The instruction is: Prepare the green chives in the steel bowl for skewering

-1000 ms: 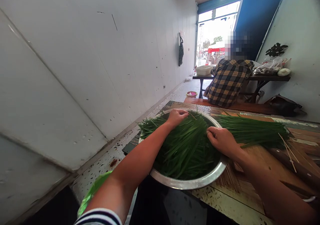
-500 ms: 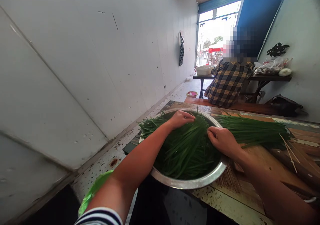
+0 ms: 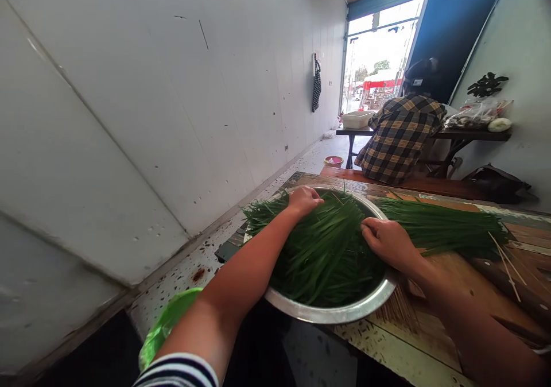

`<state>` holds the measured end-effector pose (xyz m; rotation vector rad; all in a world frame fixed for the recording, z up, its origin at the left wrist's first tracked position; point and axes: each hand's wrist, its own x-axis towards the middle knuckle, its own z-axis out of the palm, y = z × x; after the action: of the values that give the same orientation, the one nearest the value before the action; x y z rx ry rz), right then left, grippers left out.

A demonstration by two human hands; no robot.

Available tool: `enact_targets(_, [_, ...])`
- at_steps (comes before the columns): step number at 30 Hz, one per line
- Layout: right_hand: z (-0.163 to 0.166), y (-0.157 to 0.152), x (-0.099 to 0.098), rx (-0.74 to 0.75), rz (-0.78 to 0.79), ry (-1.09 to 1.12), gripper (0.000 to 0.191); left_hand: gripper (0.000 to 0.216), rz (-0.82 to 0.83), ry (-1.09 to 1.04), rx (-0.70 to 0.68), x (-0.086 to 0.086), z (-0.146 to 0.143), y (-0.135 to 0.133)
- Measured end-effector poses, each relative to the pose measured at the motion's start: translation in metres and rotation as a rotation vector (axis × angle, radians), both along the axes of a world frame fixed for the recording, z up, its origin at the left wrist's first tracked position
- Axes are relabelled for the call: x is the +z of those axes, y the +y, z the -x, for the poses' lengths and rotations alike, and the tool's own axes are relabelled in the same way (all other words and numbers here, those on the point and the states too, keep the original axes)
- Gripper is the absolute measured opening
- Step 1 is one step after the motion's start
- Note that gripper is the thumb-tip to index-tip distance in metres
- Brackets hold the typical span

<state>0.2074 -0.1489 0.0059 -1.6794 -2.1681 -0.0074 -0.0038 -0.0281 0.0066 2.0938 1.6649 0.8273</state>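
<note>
A wide metal basin (image 3: 331, 314) holds a heap of long green garlic chives (image 3: 322, 260). At its far left side my left hand (image 3: 305, 199) is closed in a pinch on the chives. My right hand (image 3: 385, 239), by the basin's right rim, has its fingers pinched on the right edge of the same chives. Between the hands the blades fan out toward me. A thin pale line, perhaps a skewer, shows near the top of the fan; fingers hide its ends.
More garlic chives (image 3: 447, 224) lie right of the basin on a wooden board (image 3: 451, 278). Thin bamboo skewers (image 3: 398, 306) lie beside the basin, and a knife handle (image 3: 512, 283) is farther right. A green-lined bin (image 3: 166, 324) stands lower left. A person (image 3: 400, 137) sits ahead at another table.
My left hand has shifted slightly left, away from my right hand, widening the gap between them. The whole view has turned a little to the left.
</note>
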Motion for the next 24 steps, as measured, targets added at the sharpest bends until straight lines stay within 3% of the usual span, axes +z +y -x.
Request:
enact_targets(6, [0.002,-0.001,0.002,0.003,0.003,-0.015,0.032,0.014,0.021,0.075,0.031,-0.009,-0.005,0.006])
enact_targets(10, [0.003,-0.003,0.005,0.000,-0.008,-0.030,0.033,0.016,-0.019,0.093,0.038,-0.003,-0.010,-0.002])
enact_targets(16, [0.004,-0.004,0.006,-0.007,0.026,-0.019,0.032,0.023,-0.082,0.016,-0.030,0.011,-0.012,-0.015])
enact_targets(24, [0.002,-0.001,0.002,-0.013,0.024,-0.008,0.032,0.027,-0.018,-0.138,-0.164,0.001,-0.011,-0.004])
